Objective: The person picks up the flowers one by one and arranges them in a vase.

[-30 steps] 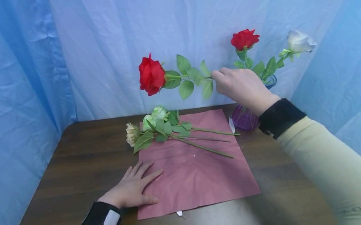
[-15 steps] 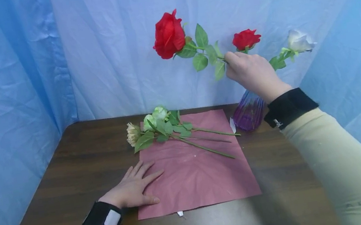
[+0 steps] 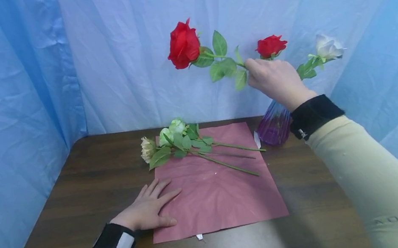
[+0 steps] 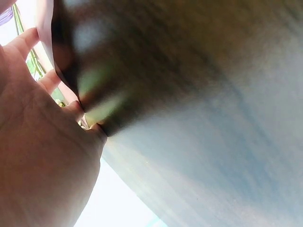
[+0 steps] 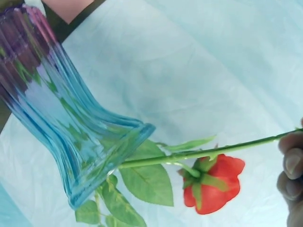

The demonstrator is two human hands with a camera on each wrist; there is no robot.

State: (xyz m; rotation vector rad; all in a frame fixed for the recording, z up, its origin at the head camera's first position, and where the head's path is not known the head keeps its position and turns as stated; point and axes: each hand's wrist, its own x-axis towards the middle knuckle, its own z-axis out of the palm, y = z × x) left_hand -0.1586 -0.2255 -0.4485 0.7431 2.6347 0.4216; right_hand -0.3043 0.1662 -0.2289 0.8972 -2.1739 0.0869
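My right hand [image 3: 273,80] pinches the green stem of a red rose [image 3: 183,45], its bloom pointing up and left, high over the back of the table. In the right wrist view, the stem [image 5: 203,153] runs from the fingers to the rim of a ribbed glass vase [image 5: 90,123], blue at the mouth and purple at the base. Behind that hand, the vase bears another red rose [image 3: 271,46] and a white rose [image 3: 328,47]. My left hand [image 3: 144,209] lies with fingers spread on the left edge of a pink paper sheet [image 3: 226,205].
Several cut flowers lie across the sheet's upper part: pale green blooms [image 3: 171,132] and a cream one [image 3: 148,149], stems pointing right. A white scrap [image 3: 199,237] shows under the sheet's front edge. Blue curtains [image 3: 136,64] enclose the dark wooden table [image 3: 78,193].
My right hand has risen and moved right with the red rose, then dropped slightly back left. More of the vase shows now. The left hand stays on the paper.
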